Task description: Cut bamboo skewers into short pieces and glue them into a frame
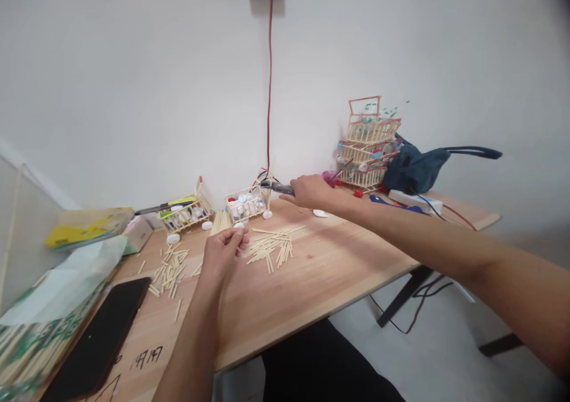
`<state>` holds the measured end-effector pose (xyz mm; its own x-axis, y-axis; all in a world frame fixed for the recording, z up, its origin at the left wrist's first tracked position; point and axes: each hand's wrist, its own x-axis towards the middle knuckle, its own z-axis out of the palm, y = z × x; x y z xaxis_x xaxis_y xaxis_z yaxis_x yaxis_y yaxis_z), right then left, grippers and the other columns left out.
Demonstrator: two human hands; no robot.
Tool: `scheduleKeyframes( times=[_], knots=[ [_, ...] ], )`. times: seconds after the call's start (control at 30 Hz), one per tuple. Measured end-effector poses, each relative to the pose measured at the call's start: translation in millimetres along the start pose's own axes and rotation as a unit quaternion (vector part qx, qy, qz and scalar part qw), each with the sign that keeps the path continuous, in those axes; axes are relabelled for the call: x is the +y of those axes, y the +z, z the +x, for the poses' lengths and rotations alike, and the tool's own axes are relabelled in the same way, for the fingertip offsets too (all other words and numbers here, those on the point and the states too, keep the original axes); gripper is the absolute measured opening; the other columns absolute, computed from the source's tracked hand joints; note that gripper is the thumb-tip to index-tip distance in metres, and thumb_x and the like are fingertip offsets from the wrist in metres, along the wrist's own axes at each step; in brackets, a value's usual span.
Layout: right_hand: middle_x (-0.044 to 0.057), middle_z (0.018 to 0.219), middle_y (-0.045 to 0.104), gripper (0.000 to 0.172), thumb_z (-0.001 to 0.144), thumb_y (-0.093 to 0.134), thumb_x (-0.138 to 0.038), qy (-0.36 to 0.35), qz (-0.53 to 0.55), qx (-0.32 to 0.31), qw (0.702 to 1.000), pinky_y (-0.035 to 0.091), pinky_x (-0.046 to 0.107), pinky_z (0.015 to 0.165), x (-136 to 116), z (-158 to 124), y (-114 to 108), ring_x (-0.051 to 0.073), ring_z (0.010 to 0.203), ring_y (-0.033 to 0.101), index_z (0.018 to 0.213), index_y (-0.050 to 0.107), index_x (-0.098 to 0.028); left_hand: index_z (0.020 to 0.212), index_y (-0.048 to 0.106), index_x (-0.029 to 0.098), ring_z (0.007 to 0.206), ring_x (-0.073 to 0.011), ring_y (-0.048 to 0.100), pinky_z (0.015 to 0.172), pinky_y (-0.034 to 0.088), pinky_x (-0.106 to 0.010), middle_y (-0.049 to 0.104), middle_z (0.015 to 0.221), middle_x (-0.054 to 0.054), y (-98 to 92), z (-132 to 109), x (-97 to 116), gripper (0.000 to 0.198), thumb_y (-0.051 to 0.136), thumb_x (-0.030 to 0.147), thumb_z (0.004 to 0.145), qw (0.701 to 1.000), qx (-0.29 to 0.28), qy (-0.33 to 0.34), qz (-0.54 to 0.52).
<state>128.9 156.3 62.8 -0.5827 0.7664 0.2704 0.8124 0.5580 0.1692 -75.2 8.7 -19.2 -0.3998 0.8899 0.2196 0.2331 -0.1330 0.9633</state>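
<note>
My left hand hovers low over the table, thumb and fingers pinched together; what is between them, if anything, is hidden. Just right of its fingertips lies a loose pile of short thin wooden sticks. Stretched out further back, my right hand is closed round a narrow dark hand tool, whose exact kind I cannot make out. The tool's tip is beside a small stick-built cart filled with white pieces and standing on white round wheels. Longer sticks lie behind my left hand.
Another stick cart and more cut sticks are on the left, near a black phone and stick packets. Stacked carts, a dark blue bag and a power strip stand at right. A red-black cord hangs down the wall.
</note>
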Motion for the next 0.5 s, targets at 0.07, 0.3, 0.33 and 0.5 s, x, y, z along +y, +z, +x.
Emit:
scheduleKeyframes(
  times=[0.07,0.3,0.33,0.5],
  knots=[
    [0.022,0.095,0.067,0.064,0.088,0.038,-0.065,-0.013,-0.005,0.000,1.000,0.043,0.038,0.075,0,4,1,0.031,0.087,0.064,0.101,0.066,-0.008,0.085,0.074,0.012,0.061,-0.0143,0.057,0.052,0.043,-0.023,0.069,0.070,-0.007,-0.3,0,-1,0.044,0.069,0.051,0.067,1.000,-0.004,-0.001,0.000],
    [0.021,0.094,0.068,0.063,0.088,0.036,-0.064,-0.029,-0.039,0.016,0.999,0.044,0.037,0.073,4,15,2,0.031,0.086,0.065,0.100,0.066,-0.010,0.087,0.074,0.011,0.061,-0.0141,0.057,0.052,0.043,-0.023,0.069,0.071,-0.008,-0.2,-1,0,0.049,0.067,0.055,0.066,1.000,-0.021,-0.006,0.016],
    [0.020,0.093,0.069,0.063,0.089,0.035,-0.064,-0.029,-0.045,0.019,0.998,0.044,0.037,0.072,5,16,1,0.030,0.085,0.066,0.100,0.066,-0.011,0.087,0.074,0.011,0.061,-0.0141,0.057,0.052,0.043,-0.023,0.069,0.071,-0.008,0.1,-1,1,0.050,0.067,0.056,0.066,1.000,-0.021,-0.006,0.016],
    [0.019,0.091,0.069,0.069,0.089,0.028,-0.067,-0.030,-0.060,0.021,0.998,0.044,0.036,0.067,6,19,0,0.031,0.082,0.066,0.098,0.067,-0.011,0.085,0.074,0.011,0.061,-0.0149,0.057,0.051,0.042,-0.023,0.068,0.068,-0.008,0.6,0,-1,0.052,0.067,0.058,0.064,0.999,-0.022,-0.005,0.023]
  ],
)
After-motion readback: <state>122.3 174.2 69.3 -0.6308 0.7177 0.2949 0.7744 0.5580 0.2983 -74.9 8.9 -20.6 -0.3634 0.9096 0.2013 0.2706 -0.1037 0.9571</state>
